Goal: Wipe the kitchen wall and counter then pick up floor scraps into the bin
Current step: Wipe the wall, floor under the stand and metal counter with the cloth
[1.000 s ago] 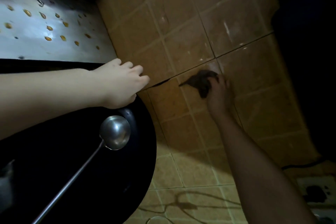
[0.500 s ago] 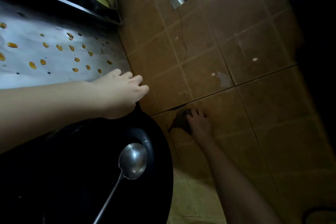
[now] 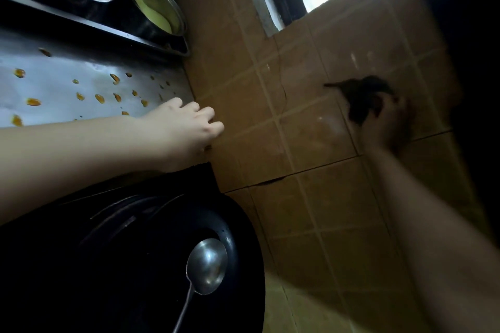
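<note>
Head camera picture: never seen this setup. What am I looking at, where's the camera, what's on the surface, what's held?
No machine here: a person works with two bare hands, and the single camera sits on their head, looking forward and down. The left hand rests on the edge of the shiny steel counter, which is dotted with small orange food scraps. The fingers of the right hand hold a dark crumpled cloth against the brown tiled wall; that hand is blurred. Below sits a round black wok with a long-handled steel ladle in it. Two round metal pots stand at the top left.
</note>
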The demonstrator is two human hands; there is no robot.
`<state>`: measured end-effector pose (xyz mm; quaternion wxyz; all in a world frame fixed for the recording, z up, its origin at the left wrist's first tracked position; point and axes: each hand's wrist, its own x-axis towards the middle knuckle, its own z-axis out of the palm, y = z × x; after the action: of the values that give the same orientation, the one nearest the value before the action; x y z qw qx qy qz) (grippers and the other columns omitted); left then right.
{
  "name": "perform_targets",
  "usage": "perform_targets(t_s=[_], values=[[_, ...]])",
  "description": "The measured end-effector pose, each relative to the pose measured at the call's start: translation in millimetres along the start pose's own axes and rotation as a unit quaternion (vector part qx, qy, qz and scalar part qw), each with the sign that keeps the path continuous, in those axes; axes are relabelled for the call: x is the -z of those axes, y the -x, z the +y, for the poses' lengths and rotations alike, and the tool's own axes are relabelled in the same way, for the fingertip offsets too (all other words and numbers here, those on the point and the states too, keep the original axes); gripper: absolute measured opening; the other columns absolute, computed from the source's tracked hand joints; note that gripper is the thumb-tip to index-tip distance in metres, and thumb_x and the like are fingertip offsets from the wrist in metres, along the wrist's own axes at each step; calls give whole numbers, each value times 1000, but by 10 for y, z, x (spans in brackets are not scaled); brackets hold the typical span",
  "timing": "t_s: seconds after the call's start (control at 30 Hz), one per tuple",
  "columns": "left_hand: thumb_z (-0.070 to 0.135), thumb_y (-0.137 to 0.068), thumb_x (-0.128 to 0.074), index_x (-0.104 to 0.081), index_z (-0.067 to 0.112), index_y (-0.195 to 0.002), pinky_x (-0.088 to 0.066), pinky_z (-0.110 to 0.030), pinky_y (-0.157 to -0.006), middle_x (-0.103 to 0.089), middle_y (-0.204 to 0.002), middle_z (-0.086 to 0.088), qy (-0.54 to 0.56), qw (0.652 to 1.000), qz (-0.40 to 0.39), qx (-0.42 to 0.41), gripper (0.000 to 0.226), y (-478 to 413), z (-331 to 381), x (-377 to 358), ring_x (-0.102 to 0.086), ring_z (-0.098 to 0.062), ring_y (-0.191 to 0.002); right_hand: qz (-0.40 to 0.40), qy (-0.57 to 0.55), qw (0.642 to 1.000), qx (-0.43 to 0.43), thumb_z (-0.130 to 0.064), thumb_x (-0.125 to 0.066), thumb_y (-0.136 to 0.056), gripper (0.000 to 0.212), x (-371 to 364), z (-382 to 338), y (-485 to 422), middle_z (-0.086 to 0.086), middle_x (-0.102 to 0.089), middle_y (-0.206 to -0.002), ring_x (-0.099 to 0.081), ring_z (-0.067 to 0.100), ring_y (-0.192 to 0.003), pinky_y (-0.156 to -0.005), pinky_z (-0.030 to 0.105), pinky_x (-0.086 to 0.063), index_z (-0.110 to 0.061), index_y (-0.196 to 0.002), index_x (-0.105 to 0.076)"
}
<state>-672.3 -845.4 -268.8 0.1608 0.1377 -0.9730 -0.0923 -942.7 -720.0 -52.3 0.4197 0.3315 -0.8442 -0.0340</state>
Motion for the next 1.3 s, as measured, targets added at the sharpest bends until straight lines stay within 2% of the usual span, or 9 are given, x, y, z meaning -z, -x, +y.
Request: perform_targets(t_s=[0.13,0.23,0.33,0.43,0.6,0.83,0.97,1.13,1.3], values=[[35,-95,-39,-37,23,-126,-39,-34,-84,-43,-125,-4,8,1000,-4,11,34,9,-179,16,-49,-23,-111,5,17,1000,-20,-6,-54,-84,37,-53,-163,-20,17,-45,-135,-38,41,-124,-100,51,-34,-13,-121,-56],[34,-95,-39,-37,24,-130,-39,-35,-87,-42,-128,-4,9,1000,-20,7,36,18,-234,0,-48,-23,-113,-97,57,991,66,-5,-59,-82,43,-244,-271,302,19,-46,-134,-38,41,-122,-95,49,-37,-11,-124,-55],[35,-95,-38,-37,24,-129,-38,-34,-87,-42,-129,-4,4,1000,-25,2,36,70,-259,-27,-47,-23,-114,-246,160,940,174,-11,-56,-88,39,-482,-324,788,13,-42,-135,-37,36,-123,-88,45,-44,-15,-126,-50],[36,-95,-39,-36,24,-129,-39,-35,-88,-41,-129,-4,2,999,-46,-7,36,140,-260,-52,-47,-23,-114,-357,223,880,218,-19,-61,-86,43,-596,-215,1314,7,-40,-134,-38,30,-122,-84,40,-47,-20,-126,-46],[34,-94,-39,-38,24,-125,-39,-36,-87,-43,-126,-4,27,999,-30,-17,32,147,-82,60,-48,-24,-112,-426,259,838,223,-15,-55,-88,48,-291,420,1834,6,-34,-141,-35,30,-126,-87,39,-46,-21,-134,-39],[34,-94,-41,-36,26,-131,-41,-40,-93,-42,-129,-5,65,996,-35,-60,38,326,665,171,-47,-26,-114,-296,198,930,88,0,-55,-87,50,385,1242,1959,10,-39,-143,-38,34,-125,-91,43,-45,-17,-133,-47],[35,-94,-40,-36,28,-131,-42,-40,-92,-43,-129,-4,64,995,-17,-72,38,526,1134,294,-48,-25,-115,-314,209,922,85,-4,-57,-89,39,649,1482,2201,10,-42,-138,-37,33,-127,-86,43,-46,-16,-126,-52],[36,-94,-40,-35,29,-134,-41,-38,-88,-43,-130,-4,35,997,6,-72,41,805,1582,463,-48,-26,-114,-297,158,937,99,-6,-56,-89,36,915,1698,2635,8,-45,-133,-43,32,-118,-70,38,-41,-19,-123,-54],[35,-94,-41,-36,27,-134,-42,-38,-89,-44,-129,-4,29,997,-7,-68,41,1147,1902,552,-49,-26,-111,-287,63,953,78,-6,-51,-89,38,1224,1748,2958,9,-47,-133,-45,31,-118,-84,42,-44,-20,-125,-53]])
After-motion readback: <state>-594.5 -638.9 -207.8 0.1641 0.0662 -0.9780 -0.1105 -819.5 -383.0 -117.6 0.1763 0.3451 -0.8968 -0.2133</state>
